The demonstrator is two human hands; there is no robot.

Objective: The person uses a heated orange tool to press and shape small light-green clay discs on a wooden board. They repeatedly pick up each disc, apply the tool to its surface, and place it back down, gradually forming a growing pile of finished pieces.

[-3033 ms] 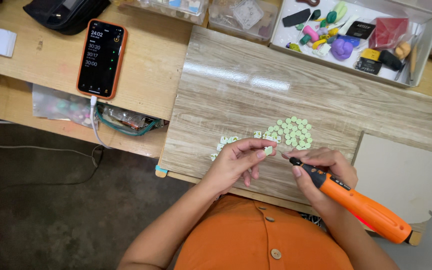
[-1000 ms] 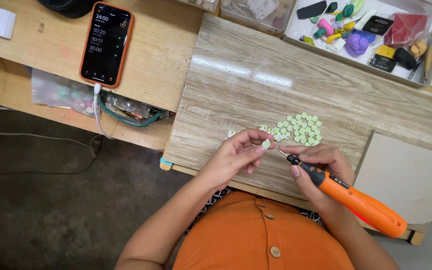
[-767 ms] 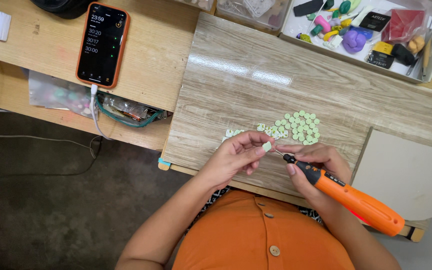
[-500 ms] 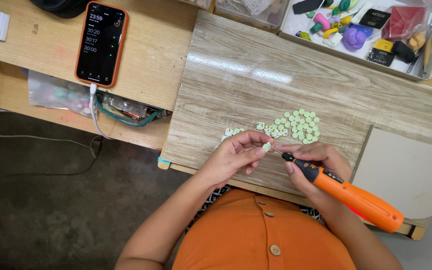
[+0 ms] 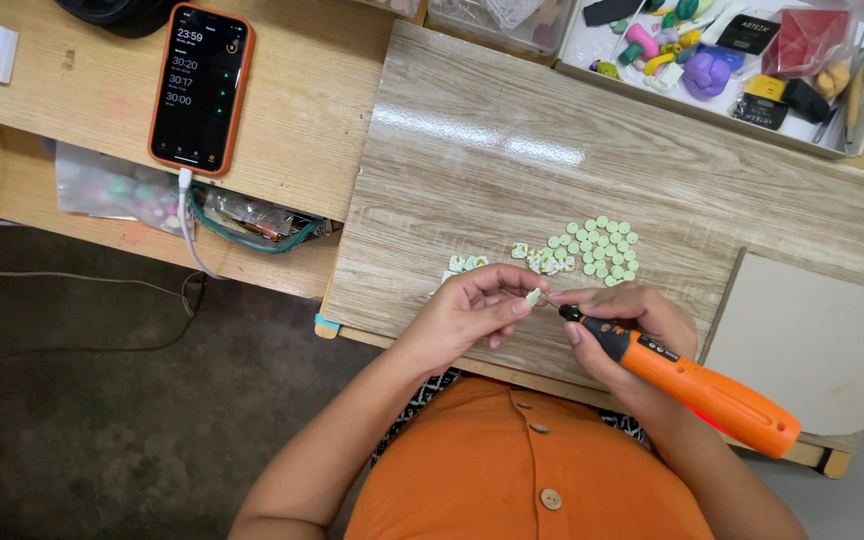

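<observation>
**Hardly shifted: bead and drill tip a touch lower over the board's near edge**

Held as before, only slightly nearer the board's front edge than half a second ago. Small pale green bead (image 5: 533, 297) pinched between thumb and fingertips of the left hand (image 5: 470, 312), just above the wooden board (image 5: 472, 150). Touched at its right side by the thin metal bit of the orange hand drill (image 5: 697, 385), gripped like a pen in the right hand (image 5: 624, 322), fingers curled round the black nose, orange body running back down to the right over the wrist. Just beyond the hands, lying flat on the board: a cluster of green beads (image 5: 600, 250), with a few green-and-white pieces (image 5: 544, 260) trailing off to its left. Further right, a pale card sheet (image 5: 812, 340) overlapping the board. At the far edge, a white tray (image 5: 592, 45) of coloured odds and ends. On the bench to the left, a phone (image 5: 199, 88) in an orange case, screen lit, cable plugged in below.
</observation>
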